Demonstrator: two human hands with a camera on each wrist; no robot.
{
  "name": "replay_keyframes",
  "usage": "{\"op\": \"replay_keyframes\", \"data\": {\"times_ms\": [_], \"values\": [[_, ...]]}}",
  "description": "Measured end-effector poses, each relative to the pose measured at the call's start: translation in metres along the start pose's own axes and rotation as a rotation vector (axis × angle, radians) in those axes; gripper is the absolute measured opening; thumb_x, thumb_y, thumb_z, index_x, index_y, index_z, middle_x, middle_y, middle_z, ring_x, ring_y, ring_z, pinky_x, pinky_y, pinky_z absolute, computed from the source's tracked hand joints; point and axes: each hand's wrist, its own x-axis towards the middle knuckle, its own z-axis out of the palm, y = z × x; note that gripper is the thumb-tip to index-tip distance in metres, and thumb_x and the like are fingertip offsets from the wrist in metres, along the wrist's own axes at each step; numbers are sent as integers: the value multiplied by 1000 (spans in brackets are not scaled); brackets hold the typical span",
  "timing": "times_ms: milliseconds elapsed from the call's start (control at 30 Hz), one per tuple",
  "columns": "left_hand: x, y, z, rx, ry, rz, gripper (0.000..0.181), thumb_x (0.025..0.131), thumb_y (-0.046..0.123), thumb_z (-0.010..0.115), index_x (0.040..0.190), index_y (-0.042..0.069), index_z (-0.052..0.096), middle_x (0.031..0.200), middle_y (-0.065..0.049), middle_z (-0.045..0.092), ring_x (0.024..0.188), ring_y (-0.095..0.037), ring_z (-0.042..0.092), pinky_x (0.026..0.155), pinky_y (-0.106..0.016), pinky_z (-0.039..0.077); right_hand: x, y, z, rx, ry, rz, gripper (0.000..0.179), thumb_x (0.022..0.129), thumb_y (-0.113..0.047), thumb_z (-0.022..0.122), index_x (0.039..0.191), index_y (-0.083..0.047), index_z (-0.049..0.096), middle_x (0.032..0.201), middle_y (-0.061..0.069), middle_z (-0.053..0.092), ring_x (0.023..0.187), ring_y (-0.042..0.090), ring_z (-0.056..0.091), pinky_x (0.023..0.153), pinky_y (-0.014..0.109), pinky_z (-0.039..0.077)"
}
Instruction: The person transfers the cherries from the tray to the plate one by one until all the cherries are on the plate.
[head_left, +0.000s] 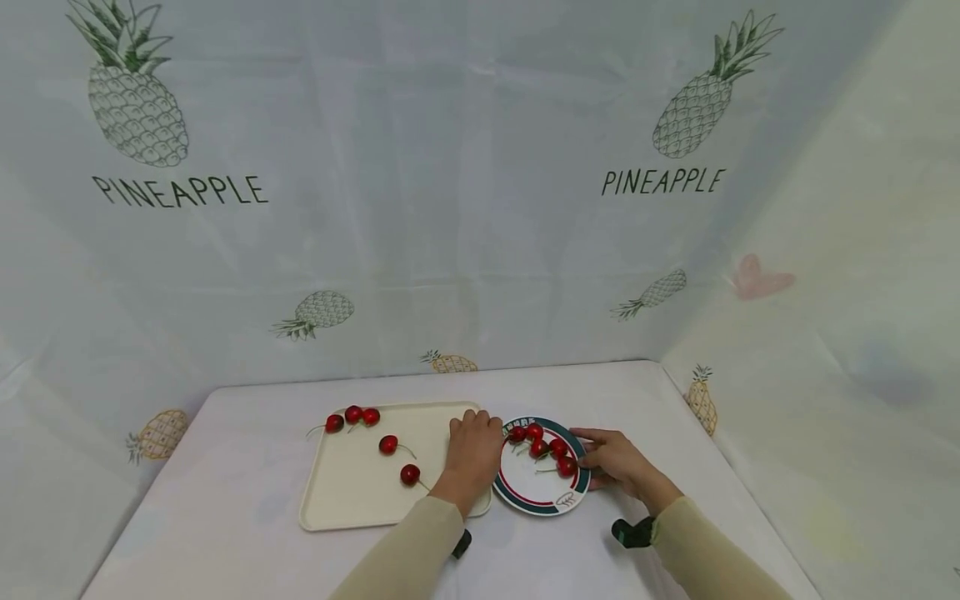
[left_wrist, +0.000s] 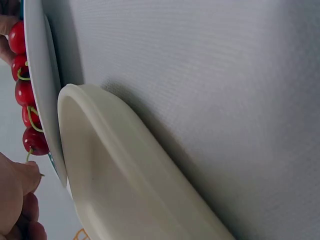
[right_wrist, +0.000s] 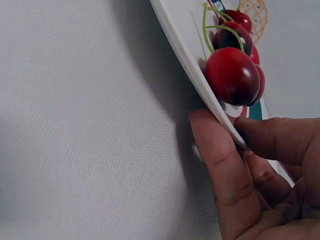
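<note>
My left hand (head_left: 474, 454) reaches over the tray's right side to the left rim of the round plate (head_left: 525, 492). In the left wrist view its thumb and finger pinch the green stem of a red cherry (left_wrist: 35, 141), which sits at the end of a row of cherries on the plate. On the plate's right side my right hand (head_left: 618, 462) grips the rim, thumb on top and fingers beneath, as the right wrist view shows. Close to that thumb lies a large cherry (right_wrist: 232, 76). The plate is white with a green and red border.
The cream rectangular tray (head_left: 352, 492) stands left of the plate, their edges close together. Two cherries with stems lie mid-tray, one a dark red cherry (head_left: 410, 475). Three more cherries (head_left: 353, 414) are grouped at its far left corner. A pineapple-print cloth (head_left: 480, 250) hangs behind the table.
</note>
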Motion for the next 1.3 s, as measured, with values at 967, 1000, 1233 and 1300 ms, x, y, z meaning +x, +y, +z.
{"op": "replay_keyframes", "data": {"times_ms": [967, 1000, 1233, 1300], "values": [[-39, -32, -10, 96, 110, 91, 15, 100, 25, 69, 108, 12, 70, 96, -4, 60, 90, -24, 47, 78, -41, 39, -1, 0, 4, -24, 40, 6, 58, 93, 0, 72, 149, -10, 59, 133, 19, 66, 79, 26, 67, 65, 36, 60], [-42, -36, -10, 104, 113, 101, 16, 99, 26, 70, 107, 12, 70, 96, -4, 60, 90, -24, 48, 78, -41, 40, -1, 0, 4, -26, 40, 7, 58, 93, 0, 72, 149, -10, 59, 133, 19, 66, 79, 26, 67, 65, 36, 60], [-60, -58, -16, 157, 103, 154, 23, 97, 33, 75, 107, 13, 67, 93, -4, 56, 90, -23, 47, 80, -42, 39, -2, 2, 4, -24, 34, 4, 58, 94, 0, 72, 149, -10, 59, 131, 20, 64, 78, 27, 66, 65, 37, 60], [-64, -64, -16, 179, 103, 170, 25, 96, 33, 75, 107, 13, 67, 91, -4, 54, 90, -23, 47, 79, -41, 38, -2, 1, 4, -20, 30, 3, 58, 94, 0, 72, 149, -10, 59, 130, 19, 65, 78, 26, 66, 65, 37, 60]]}}
